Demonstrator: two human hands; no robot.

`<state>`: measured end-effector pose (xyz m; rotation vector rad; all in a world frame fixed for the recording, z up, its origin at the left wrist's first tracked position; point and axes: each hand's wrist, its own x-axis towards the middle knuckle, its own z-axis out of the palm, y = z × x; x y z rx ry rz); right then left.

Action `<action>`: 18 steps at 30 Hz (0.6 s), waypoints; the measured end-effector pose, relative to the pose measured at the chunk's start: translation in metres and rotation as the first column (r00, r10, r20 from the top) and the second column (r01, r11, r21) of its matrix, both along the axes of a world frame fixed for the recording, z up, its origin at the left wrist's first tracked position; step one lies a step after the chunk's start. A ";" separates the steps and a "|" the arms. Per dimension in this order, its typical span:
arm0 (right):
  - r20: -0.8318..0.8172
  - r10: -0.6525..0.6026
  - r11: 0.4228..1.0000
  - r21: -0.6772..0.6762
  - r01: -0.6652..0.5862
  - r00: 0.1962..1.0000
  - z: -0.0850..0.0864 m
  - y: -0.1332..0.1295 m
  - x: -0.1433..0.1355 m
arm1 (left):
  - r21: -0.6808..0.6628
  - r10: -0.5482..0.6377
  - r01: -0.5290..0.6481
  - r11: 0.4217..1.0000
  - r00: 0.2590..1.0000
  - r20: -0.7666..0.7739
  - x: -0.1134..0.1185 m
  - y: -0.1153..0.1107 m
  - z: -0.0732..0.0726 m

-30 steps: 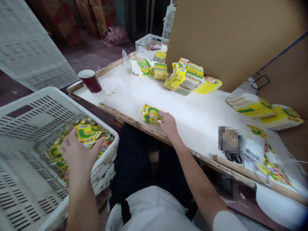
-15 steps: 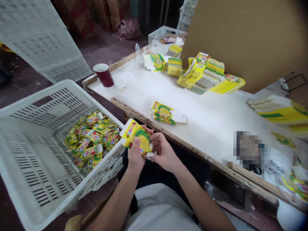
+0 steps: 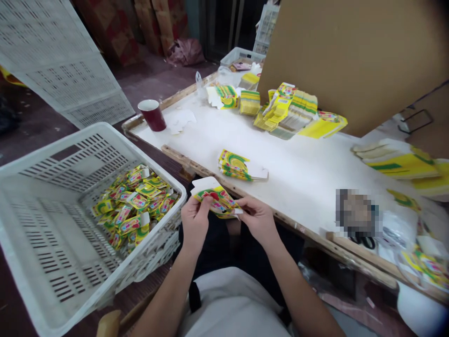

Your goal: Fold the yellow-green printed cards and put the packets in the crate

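Gripping a small yellow carton [image 3: 218,200] over my lap, beside the near edge of the worktop [image 3: 301,182], I have the fingers of my left hand [image 3: 195,222] closed on its left side, thumb across the printed face. The fingers of my right hand [image 3: 257,217] pinch its right end, by a little white flap; a larger white flap stands out at the upper left. Just beyond, on the worktop, lies a small pile of flat cartons [image 3: 234,164], slightly fanned. To my left, a white slotted crate [image 3: 84,164] holds a heap of small yellow packs [image 3: 136,201]. Farther back on the worktop stand a dark red mug [image 3: 152,116], white paper scraps [image 3: 180,122] beside it, and thick yellow-green bundles [image 3: 287,112] near a big cardboard sheet [image 3: 351,65]. Off to my right, black loops [image 3: 363,241] show below a pixelated patch, near some clear plastic [image 3: 398,229].
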<state>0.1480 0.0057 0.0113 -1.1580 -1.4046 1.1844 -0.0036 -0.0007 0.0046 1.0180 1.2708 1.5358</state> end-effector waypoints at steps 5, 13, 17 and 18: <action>0.454 -0.359 0.871 0.476 0.119 0.815 0.009 0.003 0.022 | 0.212 0.099 -0.015 0.977 0.916 -0.389 -0.013 -0.003 0.029; 0.432 -0.215 0.855 0.517 -0.044 0.876 0.016 -0.007 0.009 | -0.171 -0.421 0.430 0.887 0.596 -0.683 -0.007 0.000 0.021; 0.065 -0.164 0.978 0.141 0.154 0.984 0.008 -0.003 -0.002 | -0.084 -0.305 0.368 0.926 0.600 -0.739 0.000 -0.002 0.012; -0.011 -0.080 0.996 0.045 0.081 0.997 0.006 -0.002 -0.005 | -0.056 -0.290 0.385 0.921 0.583 -0.759 0.001 -0.003 0.011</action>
